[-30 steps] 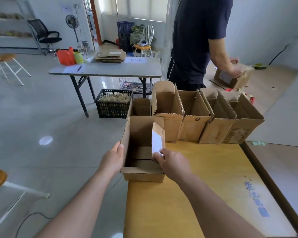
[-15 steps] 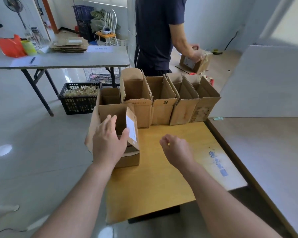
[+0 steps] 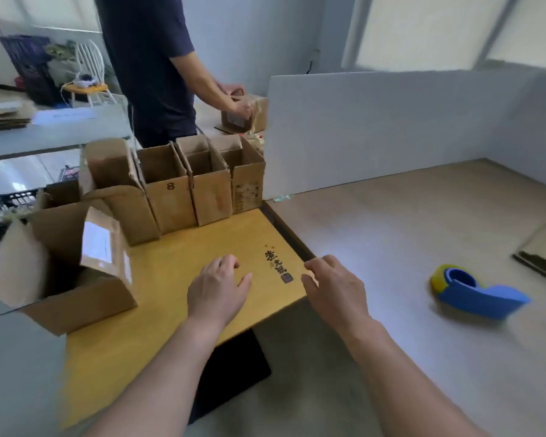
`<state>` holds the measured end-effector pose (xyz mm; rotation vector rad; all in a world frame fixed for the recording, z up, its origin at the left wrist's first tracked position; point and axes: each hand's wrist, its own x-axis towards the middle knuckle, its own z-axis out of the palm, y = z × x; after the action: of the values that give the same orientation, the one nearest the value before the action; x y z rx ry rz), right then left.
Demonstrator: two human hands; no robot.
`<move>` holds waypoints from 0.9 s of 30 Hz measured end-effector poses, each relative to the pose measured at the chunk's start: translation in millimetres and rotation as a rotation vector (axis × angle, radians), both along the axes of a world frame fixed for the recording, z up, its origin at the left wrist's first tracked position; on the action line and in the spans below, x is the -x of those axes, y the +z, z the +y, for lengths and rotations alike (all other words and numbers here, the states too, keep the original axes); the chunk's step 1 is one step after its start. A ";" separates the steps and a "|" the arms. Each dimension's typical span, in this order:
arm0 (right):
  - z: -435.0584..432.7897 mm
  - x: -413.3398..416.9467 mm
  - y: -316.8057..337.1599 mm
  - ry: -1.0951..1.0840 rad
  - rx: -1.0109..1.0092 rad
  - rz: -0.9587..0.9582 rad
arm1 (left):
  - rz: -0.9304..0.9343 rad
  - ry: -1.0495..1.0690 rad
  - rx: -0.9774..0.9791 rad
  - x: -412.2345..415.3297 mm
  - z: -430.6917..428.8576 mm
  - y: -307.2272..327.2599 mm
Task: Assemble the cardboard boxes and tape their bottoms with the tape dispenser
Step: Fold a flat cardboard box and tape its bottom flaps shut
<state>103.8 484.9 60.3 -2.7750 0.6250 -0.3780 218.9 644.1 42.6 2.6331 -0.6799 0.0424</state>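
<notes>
**Both hands empty, the dispenser out to the right**

Nearest to me, the person's left hand hovers low over the yellow desk. Its fingers are loosely bent and hold nothing. The right hand is beside it, at the right edge of the desk, with its fingers also relaxed and empty.

At the left, an open cardboard box lies tilted on the desk corner, with one shiny flap standing up. It seems to reach past the desk's left edge. The blue and yellow tape dispenser lies on the pale surface to the right, well apart from the right hand, and some flat cardboard lies beyond it.

Further back, a row of open boxes stands along the far side of the desk, each one touching the next. Behind them another person handles a small box.

I think the tilted box is the main danger. Nobody holds it, so a push from an elbow could send it off the corner. A quick grab for the dispenser is also risky, because the fingers could meet its cutting edge, which I cannot see from here.
</notes>
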 end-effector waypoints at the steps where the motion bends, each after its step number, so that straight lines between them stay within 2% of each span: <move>1: -18.9 19.0 -0.5 -0.042 -0.005 0.004 | -0.005 -0.037 -0.011 13.9 -23.4 0.8; 10: -182.7 188.1 -10.1 -0.408 0.009 -0.034 | -0.020 -0.387 0.055 145.0 -231.7 8.8; 17: -259.5 294.7 -29.1 -0.637 -0.042 -0.046 | 0.019 -0.564 0.065 239.8 -349.2 -3.7; 23: -308.2 358.4 -42.8 -0.820 -0.081 -0.061 | 0.063 -0.728 0.078 282.1 -427.8 -8.0; 27: -350.4 384.3 -47.8 -0.925 -0.097 -0.045 | 0.063 -0.847 -0.008 294.6 -482.4 -11.7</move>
<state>-280.4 134.5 12.5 -2.2029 1.8296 -0.5505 -75.7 161.7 30.9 2.1327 -1.6910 -0.2854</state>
